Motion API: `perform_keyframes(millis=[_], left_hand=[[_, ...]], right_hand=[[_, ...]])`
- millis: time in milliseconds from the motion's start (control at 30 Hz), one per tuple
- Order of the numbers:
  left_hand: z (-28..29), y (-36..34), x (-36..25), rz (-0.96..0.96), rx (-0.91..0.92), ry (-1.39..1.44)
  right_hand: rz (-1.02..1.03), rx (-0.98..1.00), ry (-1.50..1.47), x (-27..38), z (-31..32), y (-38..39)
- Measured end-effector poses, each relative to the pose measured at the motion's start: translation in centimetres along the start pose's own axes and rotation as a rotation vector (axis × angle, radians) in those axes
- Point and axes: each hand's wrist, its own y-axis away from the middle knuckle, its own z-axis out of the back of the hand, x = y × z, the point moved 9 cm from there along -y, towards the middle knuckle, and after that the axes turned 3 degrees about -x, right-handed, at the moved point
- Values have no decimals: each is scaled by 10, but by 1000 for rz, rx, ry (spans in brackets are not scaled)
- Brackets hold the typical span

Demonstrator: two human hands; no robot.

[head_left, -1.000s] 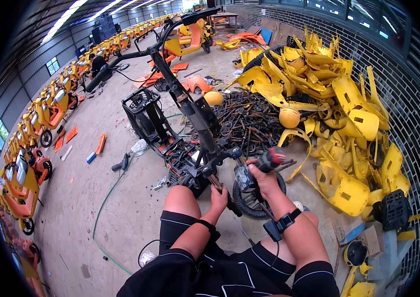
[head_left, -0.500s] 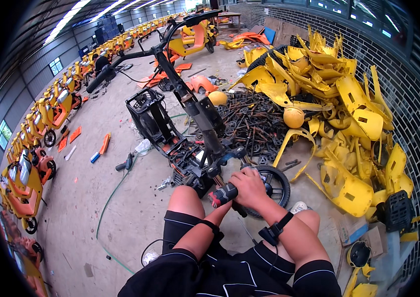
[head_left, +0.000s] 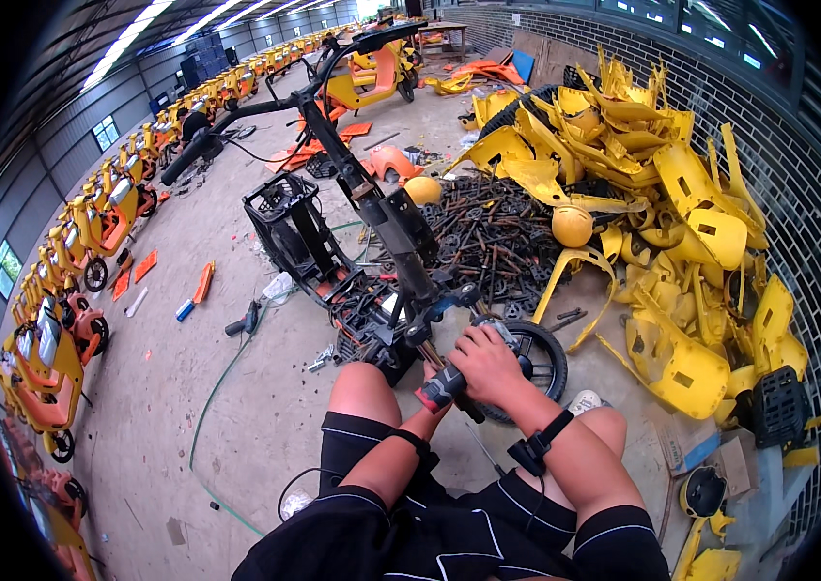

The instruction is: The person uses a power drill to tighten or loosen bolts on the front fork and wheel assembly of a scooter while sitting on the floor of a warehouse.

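Between my knees stands a stripped black scooter frame [head_left: 408,254] with its handlebars still on. My right hand [head_left: 488,364] is closed over a cordless power tool [head_left: 441,387] with a red and dark grey end, held low by the fork beside the front wheel [head_left: 544,360]. A grey part of the tool shows past my fingers, against the wheel side. My left hand [head_left: 429,372] reaches in behind the tool's red end, close to the fork leg; most of its fingers are hidden, so its grip cannot be made out.
Beyond the frame lies a heap of dark metal parts [head_left: 497,228]. Yellow plastic panels [head_left: 681,242] are piled against the brick wall on the right. A green hose [head_left: 199,431] and a pistol-shaped tool [head_left: 244,320] lie to the left, with rows of yellow scooters [head_left: 47,358] farther out.
The power tool's red end has shifted slightly right and down. Fingers of my left hand now show above it near the fork. My right hand keeps its hold on the tool.
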Motion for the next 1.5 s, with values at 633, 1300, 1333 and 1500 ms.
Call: perform_keyframes(millis=[633, 1300, 1333, 1500], left_hand=[[26, 20, -8, 65, -74, 31], [16, 17, -18, -15, 13, -73], [13, 19, -17, 19, 34, -51], [-5, 20, -21, 111, 20, 267]], right_hand=[[252, 382, 421, -10, -87, 49], [-990, -220, -310, -179, 34, 88], [-1042, -251, -376, -195, 24, 102], [-1033, -77, -459, -220, 24, 78]])
